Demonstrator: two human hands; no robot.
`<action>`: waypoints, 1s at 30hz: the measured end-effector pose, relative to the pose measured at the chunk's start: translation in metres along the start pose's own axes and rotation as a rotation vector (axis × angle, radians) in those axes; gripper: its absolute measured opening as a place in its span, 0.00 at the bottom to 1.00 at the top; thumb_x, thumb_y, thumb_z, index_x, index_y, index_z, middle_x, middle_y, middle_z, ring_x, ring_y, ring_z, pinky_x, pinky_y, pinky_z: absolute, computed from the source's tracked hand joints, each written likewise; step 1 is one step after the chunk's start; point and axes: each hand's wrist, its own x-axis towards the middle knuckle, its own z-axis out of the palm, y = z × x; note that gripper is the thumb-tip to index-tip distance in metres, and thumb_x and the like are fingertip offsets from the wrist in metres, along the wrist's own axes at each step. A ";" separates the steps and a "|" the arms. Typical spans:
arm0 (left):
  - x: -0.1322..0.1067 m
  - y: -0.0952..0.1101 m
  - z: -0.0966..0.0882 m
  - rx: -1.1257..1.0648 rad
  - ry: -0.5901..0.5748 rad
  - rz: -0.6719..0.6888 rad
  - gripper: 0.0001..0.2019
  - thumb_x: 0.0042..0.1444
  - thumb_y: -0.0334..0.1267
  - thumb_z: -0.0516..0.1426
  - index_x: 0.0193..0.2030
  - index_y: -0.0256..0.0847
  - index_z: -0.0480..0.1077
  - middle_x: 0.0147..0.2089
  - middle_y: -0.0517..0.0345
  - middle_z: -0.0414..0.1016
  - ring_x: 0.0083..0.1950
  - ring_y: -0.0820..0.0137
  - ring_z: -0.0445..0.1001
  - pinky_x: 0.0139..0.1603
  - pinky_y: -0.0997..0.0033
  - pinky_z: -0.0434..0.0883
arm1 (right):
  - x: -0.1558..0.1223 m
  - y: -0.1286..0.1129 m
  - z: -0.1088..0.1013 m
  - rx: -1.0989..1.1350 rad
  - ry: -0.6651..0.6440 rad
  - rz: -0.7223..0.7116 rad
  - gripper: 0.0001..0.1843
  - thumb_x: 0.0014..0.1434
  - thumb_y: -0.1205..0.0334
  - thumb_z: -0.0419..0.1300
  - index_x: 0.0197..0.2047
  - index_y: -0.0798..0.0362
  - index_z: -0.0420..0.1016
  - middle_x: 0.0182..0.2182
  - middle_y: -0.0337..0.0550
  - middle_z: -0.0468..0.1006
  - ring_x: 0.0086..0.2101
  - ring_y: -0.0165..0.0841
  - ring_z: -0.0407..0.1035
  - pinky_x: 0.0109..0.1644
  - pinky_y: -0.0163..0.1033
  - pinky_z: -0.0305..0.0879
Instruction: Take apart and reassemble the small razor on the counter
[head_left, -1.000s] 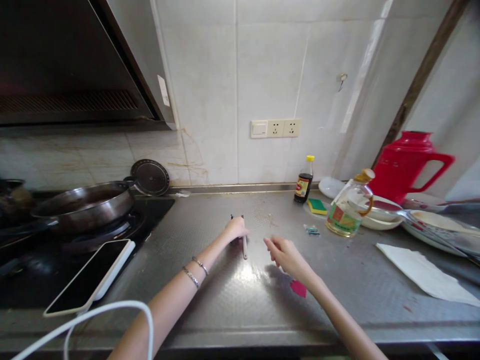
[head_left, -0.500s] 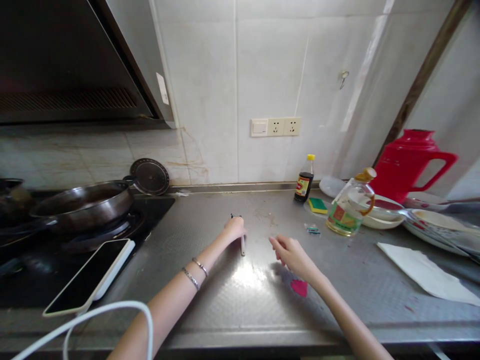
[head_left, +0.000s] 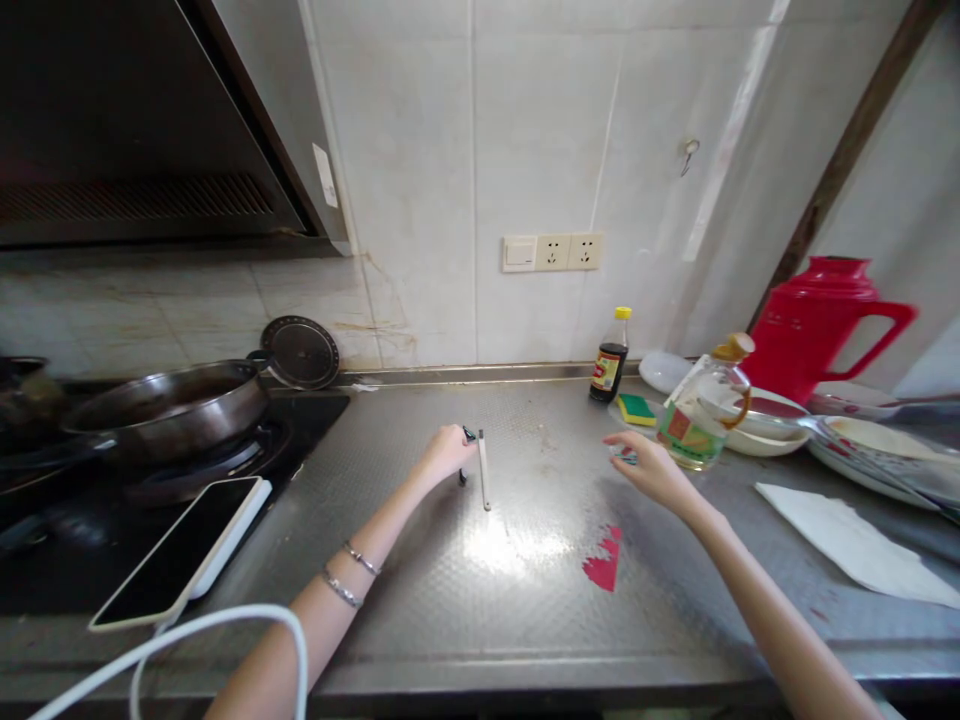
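1. Steel counter [head_left: 525, 620]: the right hand [head_left: 652, 468], fingers spread, reaches over a small teal packet [head_left: 622, 456] towards the rear edge, near the oil bottle [head_left: 701, 415]. Lifting it would likely call for a fingertip pinch.
2. Left hand [head_left: 442, 455], fingers curled and grip unclear, rests beside a white stick [head_left: 484, 470] mid-counter.
3. Half a second ago the right hand covered the red scrap [head_left: 604, 565], which now lies bare.

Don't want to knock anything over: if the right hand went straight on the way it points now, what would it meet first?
Probably the small blue-green packet at the fingertips of the right hand; whether they already touch it is unclear. Past it the counter looks bare up to the wall.
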 end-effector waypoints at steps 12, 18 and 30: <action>-0.010 -0.002 0.007 -0.267 0.096 0.117 0.14 0.49 0.38 0.51 0.19 0.34 0.70 0.17 0.61 0.63 0.22 0.76 0.60 0.25 0.77 0.53 | 0.008 0.074 -0.005 -0.118 -0.224 0.099 0.33 0.41 0.69 0.54 0.54 0.58 0.67 0.52 0.53 0.71 0.51 0.43 0.64 0.52 0.42 0.61; -0.009 -0.002 0.011 -0.287 0.102 0.178 0.14 0.50 0.38 0.51 0.20 0.34 0.70 0.18 0.60 0.65 0.24 0.75 0.62 0.26 0.77 0.54 | 0.014 0.085 -0.003 -0.072 -0.268 0.072 0.29 0.44 0.66 0.56 0.52 0.60 0.69 0.48 0.54 0.74 0.47 0.42 0.68 0.53 0.41 0.60; -0.008 0.003 0.005 -0.404 0.046 0.225 0.13 0.51 0.39 0.51 0.24 0.33 0.73 0.22 0.59 0.70 0.26 0.74 0.65 0.27 0.77 0.58 | 0.009 0.089 -0.004 0.006 -0.168 0.074 0.29 0.46 0.56 0.59 0.51 0.58 0.67 0.47 0.54 0.74 0.47 0.42 0.68 0.53 0.43 0.61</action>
